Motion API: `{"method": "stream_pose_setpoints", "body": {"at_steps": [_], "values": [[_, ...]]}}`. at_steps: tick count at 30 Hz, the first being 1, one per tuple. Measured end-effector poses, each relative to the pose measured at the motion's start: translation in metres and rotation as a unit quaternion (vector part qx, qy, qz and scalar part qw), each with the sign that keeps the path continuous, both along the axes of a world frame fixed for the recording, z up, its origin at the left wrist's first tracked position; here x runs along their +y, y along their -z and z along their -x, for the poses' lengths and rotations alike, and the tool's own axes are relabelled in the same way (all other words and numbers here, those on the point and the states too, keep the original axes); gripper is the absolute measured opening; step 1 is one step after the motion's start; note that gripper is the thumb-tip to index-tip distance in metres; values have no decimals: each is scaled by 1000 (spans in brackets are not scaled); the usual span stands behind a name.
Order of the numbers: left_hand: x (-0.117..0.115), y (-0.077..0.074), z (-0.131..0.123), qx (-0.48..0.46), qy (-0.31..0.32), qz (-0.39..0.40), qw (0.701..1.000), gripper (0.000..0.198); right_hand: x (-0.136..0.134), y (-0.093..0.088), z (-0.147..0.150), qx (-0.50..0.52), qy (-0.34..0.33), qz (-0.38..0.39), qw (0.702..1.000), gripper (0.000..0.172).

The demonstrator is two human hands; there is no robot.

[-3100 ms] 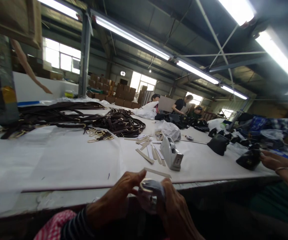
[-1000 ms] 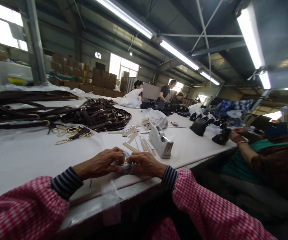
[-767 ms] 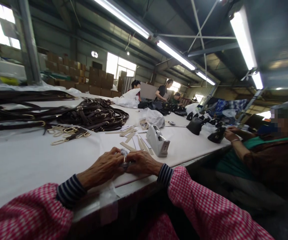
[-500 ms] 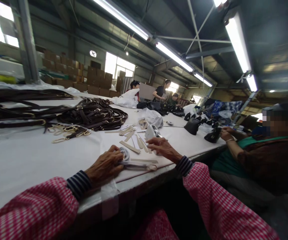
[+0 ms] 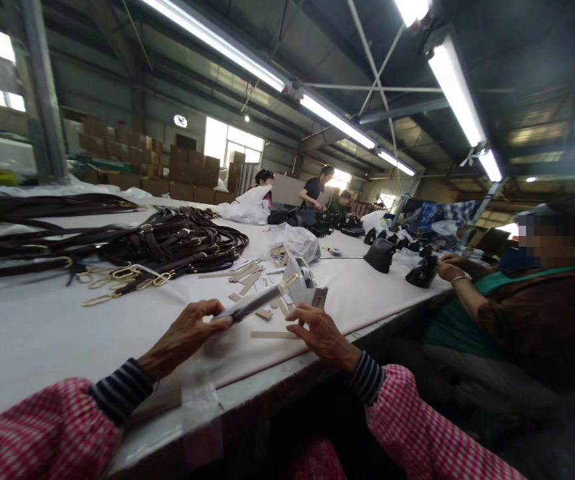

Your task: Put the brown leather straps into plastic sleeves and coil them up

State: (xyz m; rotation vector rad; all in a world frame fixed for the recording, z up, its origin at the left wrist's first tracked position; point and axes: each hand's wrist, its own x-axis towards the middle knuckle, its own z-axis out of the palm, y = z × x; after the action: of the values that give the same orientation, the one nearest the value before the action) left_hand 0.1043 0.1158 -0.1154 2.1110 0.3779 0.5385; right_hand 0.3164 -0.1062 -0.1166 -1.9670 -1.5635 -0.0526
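My left hand (image 5: 184, 330) is closed in a pinch on the near end of a long dark strap piece (image 5: 252, 304). The strap piece slants up and to the right above the white table (image 5: 42, 327), with a gold ring at its far tip. My right hand (image 5: 317, 330) rests on the table near the front edge, fingers spread, fingertips at a tan strip (image 5: 272, 335). Just beyond the two hands stands a white tape dispenser (image 5: 308, 288). More tan strips (image 5: 244, 272) lie scattered behind it.
A heap of dark brown straps with gold buckles (image 5: 167, 240) and loose gold clips (image 5: 117, 277) fills the left of the table. A plastic bag (image 5: 301, 241) and black bags (image 5: 380, 255) lie further along. A co-worker's hand (image 5: 450, 270) at right touches a black bag. People (image 5: 317, 190) work at the far end.
My hands, joined on a small wrapped item, have parted. The right hand reached toward the tape dispenser and came back to the table edge. The left hand lifted the strap piece off the table.
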Motion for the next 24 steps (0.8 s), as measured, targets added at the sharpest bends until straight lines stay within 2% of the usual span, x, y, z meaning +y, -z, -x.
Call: {"method": "stream_pose_setpoints", "body": {"at_steps": [5, 9, 12, 15, 20, 24], "values": [[-3, 12, -5, 9, -18, -97, 995, 21, -3, -1, 10, -19, -18, -5, 1000, 8], [-10, 21, -6, -5, 47, -139, 989, 10, -3, -8, 24, -56, -20, -62, 996, 6], [-17, 22, -3, -32, 110, -159, 981, 6, 8, -10, 36, -56, -63, -39, 996, 32], [-22, 20, 0, -55, 147, -172, 973, 5, 24, -9, 42, -44, -105, 27, 993, 42], [-23, 14, 2, -59, 168, -194, 965, 7, 40, -10, 40, -75, -154, 100, 980, 37], [-23, 11, 4, -61, 172, -223, 957, 11, 49, -8, 35, -81, -168, 97, 978, 18]]}}
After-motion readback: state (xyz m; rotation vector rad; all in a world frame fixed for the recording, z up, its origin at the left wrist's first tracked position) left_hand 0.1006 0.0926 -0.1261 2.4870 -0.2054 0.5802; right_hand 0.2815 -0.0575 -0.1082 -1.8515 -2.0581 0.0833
